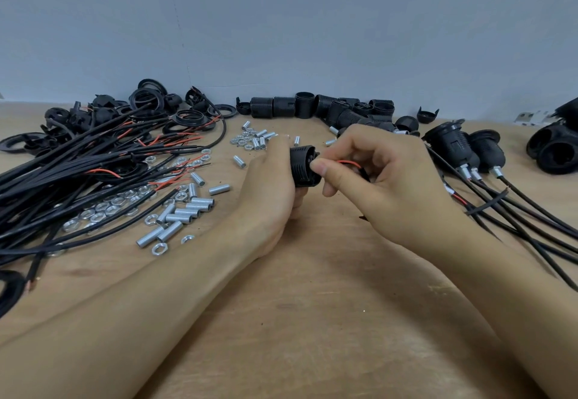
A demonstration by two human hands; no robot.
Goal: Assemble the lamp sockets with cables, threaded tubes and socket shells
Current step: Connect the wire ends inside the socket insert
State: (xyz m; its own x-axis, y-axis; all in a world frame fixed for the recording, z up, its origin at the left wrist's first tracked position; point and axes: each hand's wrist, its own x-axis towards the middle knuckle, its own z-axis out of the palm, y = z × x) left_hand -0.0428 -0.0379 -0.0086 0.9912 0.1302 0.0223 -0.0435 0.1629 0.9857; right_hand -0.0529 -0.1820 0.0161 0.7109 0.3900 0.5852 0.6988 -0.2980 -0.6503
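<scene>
My left hand (272,192) grips a black lamp socket body (302,164) just above the wooden table (312,305). My right hand (375,179) pinches a red wire (348,163) of a black cable right at the socket's end. The cable's black sheath (362,173) shows under the fingers. Silver threaded tubes (187,208) and hex nuts (106,208) lie scattered at the left. A bundle of black cables with red leads (78,173) spreads across the left side. Ribbed black socket shells (312,106) line the back.
Black rings and caps (147,98) pile up at the back left. Finished sockets with tubes and cables (469,151) lie at the right, their cables trailing toward me. More black sockets (553,148) sit at the far right edge. A grey wall (281,23) rises behind the table.
</scene>
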